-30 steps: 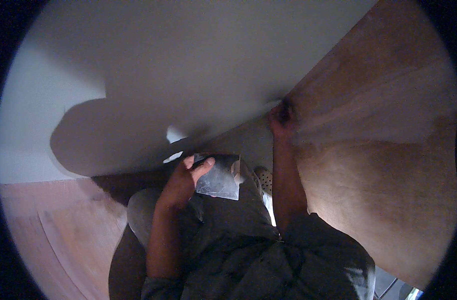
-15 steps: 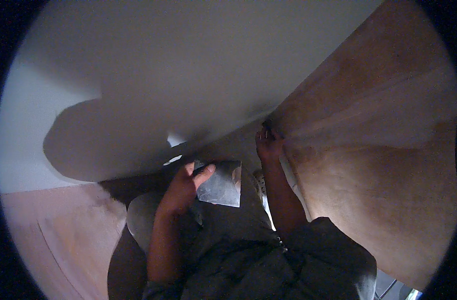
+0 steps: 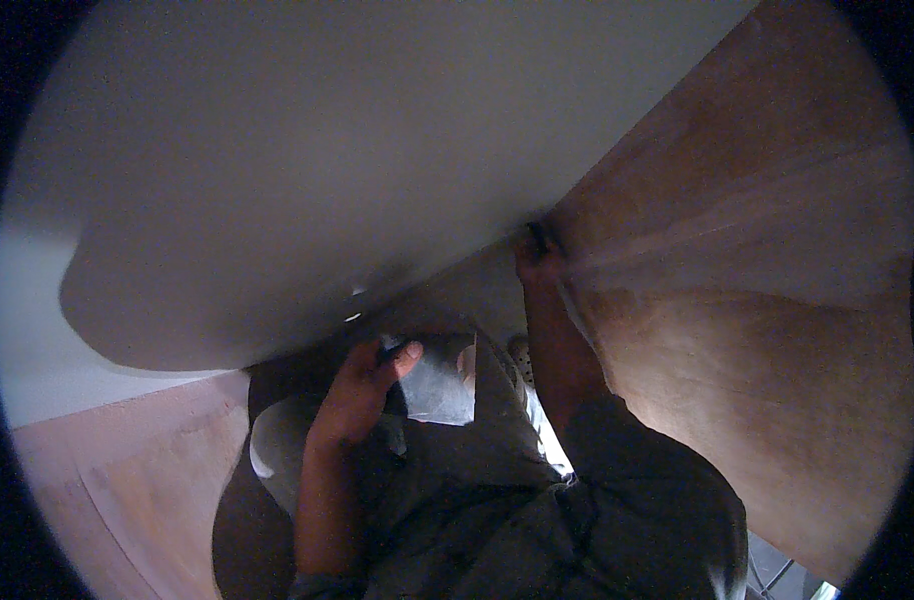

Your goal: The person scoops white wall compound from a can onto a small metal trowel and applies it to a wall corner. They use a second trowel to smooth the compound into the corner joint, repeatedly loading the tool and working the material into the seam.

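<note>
- Large smooth white curved panel [image 3: 377, 150]: fills upper and centre of view; lower edge runs diagonally from lower left up to upper right. Underside in shadow.
- Brown wooden board surface [image 3: 757, 380]: occupies right side, grain visible, paler band across its upper part. Meets the white panel along the diagonal edge.
- Reddish-brown wooden floor [image 3: 107, 490]: lower left, below the panel's shadow.
- Person's grey-green garment [image 3: 497, 510]: bottom centre, folds visible; both forearms rise from it.
- Right hand [image 3: 537, 262]: raised to the junction btwn white panel and brown board, touching that seam. Fingers curled tight together around a small dark object [image 3: 537, 238]; object's kind cannot be told, too dark and small.
- Left hand [image 3: 362, 385]: lower, near centre, just under the panel's edge. Fingers and thumb pinched closed on the left edge of a thin translucent grey plastic sheet [image 3: 437, 385].
- Plastic sheet posn: held in front of the garment, approx. upright, right of the left hand, well below and left of the right hand; not touching panel or board.
</note>
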The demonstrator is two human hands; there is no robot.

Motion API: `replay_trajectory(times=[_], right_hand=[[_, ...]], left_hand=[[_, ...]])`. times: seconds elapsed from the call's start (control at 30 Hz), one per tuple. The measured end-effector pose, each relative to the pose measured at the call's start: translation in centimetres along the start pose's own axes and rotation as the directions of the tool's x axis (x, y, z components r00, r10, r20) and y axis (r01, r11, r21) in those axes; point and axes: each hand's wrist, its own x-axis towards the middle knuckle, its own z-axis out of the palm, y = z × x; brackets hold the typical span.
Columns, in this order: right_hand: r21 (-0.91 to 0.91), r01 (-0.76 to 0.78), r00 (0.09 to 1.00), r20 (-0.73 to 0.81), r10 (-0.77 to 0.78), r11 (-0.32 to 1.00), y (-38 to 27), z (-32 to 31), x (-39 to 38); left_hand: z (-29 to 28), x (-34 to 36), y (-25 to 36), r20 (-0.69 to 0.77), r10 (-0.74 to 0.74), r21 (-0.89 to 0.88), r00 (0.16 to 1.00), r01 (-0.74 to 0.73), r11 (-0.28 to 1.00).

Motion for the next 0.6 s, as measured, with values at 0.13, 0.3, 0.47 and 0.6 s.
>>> replay_trajectory(times=[0.13,0.3,0.47,0.6], right_hand=[[0.032,0.098,0.994,-0.046,-0.096,0.995,-1.7,1.2,1.4],[0.126,0.058,0.979,-0.199,-0.032,0.990,-0.3,6.6,-2.5],[0.158,0.040,0.998,0.037,-0.047,0.987,-1.1,7.6,-4.8],[0.205,0.002,0.995,0.099,-0.023,0.979,0.0,8.4,-6.9]], left_hand=[[0.4,0.4,0.1,-0.012,0.034,0.042,0.999,-0.033,0.999],[0.3,0.2,-1.3,-0.034,0.062,-0.044,0.998,-0.064,0.997],[0.3,0.2,-0.4,0.018,-0.010,-0.060,1.000,0.011,0.998],[0.2,0.3,-1.1,0.002,0.003,-0.112,1.000,-0.002,0.994]])
